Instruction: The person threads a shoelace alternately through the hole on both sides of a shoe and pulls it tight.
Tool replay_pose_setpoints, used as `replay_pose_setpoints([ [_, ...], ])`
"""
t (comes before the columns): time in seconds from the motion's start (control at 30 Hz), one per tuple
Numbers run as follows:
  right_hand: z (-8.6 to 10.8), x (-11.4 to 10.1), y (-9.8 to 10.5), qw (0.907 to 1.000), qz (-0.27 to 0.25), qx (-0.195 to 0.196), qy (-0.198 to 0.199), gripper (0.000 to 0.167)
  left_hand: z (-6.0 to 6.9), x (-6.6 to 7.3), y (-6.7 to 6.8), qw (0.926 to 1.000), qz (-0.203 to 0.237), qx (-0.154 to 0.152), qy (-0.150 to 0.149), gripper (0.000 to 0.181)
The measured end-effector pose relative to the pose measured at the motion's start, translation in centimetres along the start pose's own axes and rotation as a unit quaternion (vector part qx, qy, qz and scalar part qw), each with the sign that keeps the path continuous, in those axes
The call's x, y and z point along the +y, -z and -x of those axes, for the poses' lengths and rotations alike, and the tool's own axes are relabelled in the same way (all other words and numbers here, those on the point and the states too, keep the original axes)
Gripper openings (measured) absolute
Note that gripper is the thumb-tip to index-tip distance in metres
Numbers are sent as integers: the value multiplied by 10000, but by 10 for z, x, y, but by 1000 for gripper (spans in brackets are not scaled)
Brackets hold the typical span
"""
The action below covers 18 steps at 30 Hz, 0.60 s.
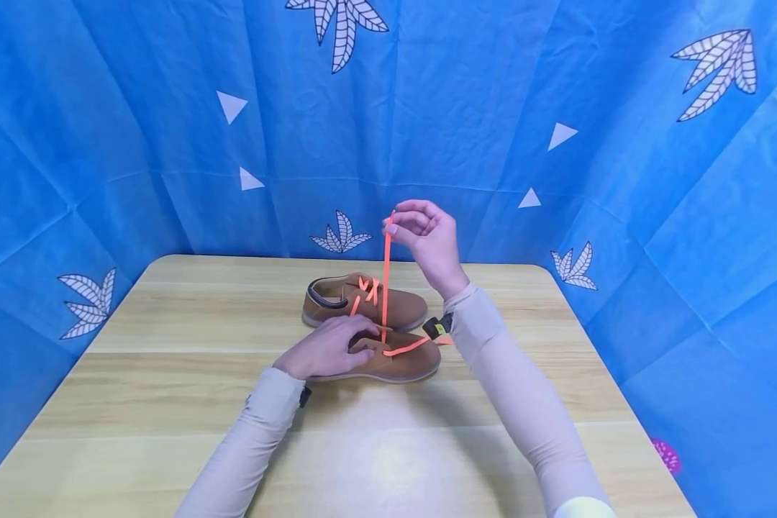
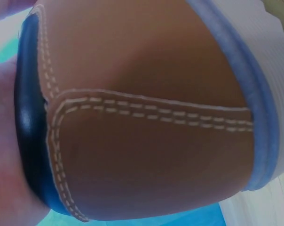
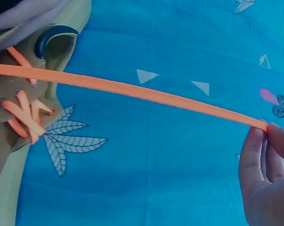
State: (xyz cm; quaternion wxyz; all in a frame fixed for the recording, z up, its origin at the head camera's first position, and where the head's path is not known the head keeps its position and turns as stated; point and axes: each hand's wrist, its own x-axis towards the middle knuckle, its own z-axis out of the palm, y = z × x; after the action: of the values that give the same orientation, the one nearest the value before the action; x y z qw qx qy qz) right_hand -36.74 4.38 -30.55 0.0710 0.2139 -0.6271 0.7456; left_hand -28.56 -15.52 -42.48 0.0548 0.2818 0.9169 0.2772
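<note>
Right hand [image 1: 432,248] pinches the orange lace [image 1: 385,277]; left hand [image 1: 326,347] grips the near shoe [image 1: 411,365] (well inside the desk's [image 1: 136,403] edges). Overpulling could leave lengths uneven.

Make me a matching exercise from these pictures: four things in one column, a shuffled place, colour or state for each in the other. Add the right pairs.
Column one
1. Right hand
2. Left hand
3. Far shoe
4. Curtain

Column two
A. holding the near shoe
B. patterned blue
C. pinching a raised orange lace
D. on the table, beyond the near shoe

Pairs: 1-C, 2-A, 3-D, 4-B
</note>
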Motion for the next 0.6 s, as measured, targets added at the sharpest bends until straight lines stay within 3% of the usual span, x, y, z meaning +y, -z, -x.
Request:
replay_pose_setpoints([
  [0.47, -14, -40, -9, 9940, -609, 288, 857, 28, 0, 0, 1, 9999, -32, 17, -111, 36],
  [0.53, -16, -43, -9, 9942, -495, 364, 883, 28, 0, 0, 1, 9999, -59, 0, -102, 36],
  [0.6, -17, -39, -6, 9965, -34, 385, 741, 28, 0, 0, 1, 9998, -109, -16, -140, 35],
])
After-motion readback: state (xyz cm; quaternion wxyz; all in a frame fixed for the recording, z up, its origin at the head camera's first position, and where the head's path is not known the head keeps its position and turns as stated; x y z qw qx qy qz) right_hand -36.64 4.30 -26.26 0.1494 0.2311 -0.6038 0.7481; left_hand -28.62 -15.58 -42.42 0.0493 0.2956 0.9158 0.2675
